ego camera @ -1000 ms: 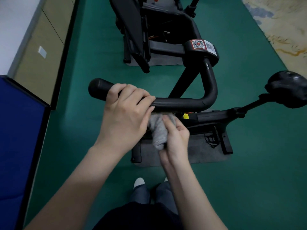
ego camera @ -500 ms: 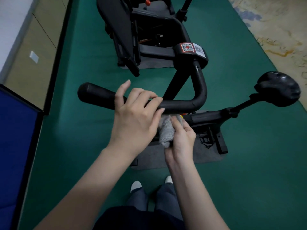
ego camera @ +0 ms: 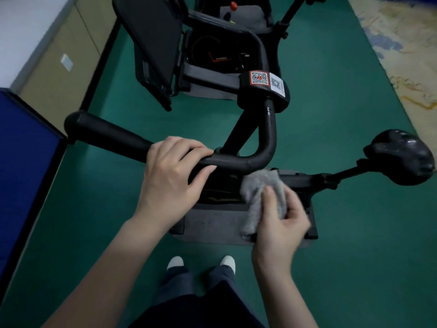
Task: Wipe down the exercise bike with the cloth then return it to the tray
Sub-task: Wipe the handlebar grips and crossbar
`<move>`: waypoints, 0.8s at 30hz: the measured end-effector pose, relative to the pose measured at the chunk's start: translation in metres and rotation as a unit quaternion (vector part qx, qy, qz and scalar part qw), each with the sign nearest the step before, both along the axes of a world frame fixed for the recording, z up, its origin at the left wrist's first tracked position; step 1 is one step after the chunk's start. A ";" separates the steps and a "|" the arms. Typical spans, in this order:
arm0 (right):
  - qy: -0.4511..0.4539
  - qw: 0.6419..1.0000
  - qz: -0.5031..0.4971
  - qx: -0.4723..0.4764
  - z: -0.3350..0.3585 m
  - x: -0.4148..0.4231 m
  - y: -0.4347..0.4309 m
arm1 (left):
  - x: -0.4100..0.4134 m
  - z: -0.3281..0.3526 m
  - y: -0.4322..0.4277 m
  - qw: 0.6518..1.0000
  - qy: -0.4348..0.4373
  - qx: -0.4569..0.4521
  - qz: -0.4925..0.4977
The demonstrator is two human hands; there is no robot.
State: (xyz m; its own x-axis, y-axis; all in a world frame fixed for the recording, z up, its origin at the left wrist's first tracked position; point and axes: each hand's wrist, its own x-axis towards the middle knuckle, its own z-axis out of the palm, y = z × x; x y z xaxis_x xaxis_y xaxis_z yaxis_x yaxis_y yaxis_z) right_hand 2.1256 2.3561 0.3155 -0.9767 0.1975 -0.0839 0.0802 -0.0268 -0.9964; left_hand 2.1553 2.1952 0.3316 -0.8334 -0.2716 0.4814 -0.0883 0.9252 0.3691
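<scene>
Head view looks down on two bare forearms reaching forward over the exercise bike [ego camera: 302, 181]. Of the two hands, the left hand [ego camera: 172, 176] grasps the black handlebar [ego camera: 113, 134] from above, just left of its bend. Its four fingers curl over the far side of the foam and its thumb tucks under the near side. Its wrist lies roughly level, and the forearm comes in from the lower left. The right hand [ego camera: 279, 223] sits lower and further right, clutching the grey cloth [ego camera: 260, 188], with the thumb laid across the fabric and the fingers curled round behind it. The cloth is bunched, and its upper edge reaches the underside of the handlebar's bend, over the bike's frame. Blur there hides whether cloth and bar actually touch. A loose end hangs past the heel of that hand toward the grey mat [ego camera: 212, 226] under the bike. The saddle [ego camera: 399, 157] sticks out well to the right. White shoes [ego camera: 175, 261] stand on the green floor [ego camera: 354, 233].
</scene>
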 end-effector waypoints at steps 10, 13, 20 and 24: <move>0.324 0.897 0.138 0.268 -0.006 -0.011 -0.024 | -0.002 -0.001 0.002 1.000 0.005 0.008 0.007; 0.368 0.860 0.171 0.309 -0.006 -0.019 -0.017 | -0.002 0.000 0.001 1.000 0.002 0.010 0.007; 0.308 0.892 0.101 0.315 0.001 -0.029 -0.022 | -0.001 0.000 0.003 1.000 0.000 0.017 0.004; 0.345 0.860 0.177 0.332 0.005 -0.028 -0.025 | -0.001 0.001 0.002 1.000 0.004 0.014 0.001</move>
State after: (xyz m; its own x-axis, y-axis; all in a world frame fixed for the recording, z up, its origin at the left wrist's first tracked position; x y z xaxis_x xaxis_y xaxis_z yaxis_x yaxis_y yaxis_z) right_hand 2.0971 2.3308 0.3210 -0.7580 -0.3416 0.5557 -0.6497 0.4706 -0.5969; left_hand 2.1546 2.1975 0.3325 -0.8292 -0.2877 0.4793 -0.0881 0.9140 0.3961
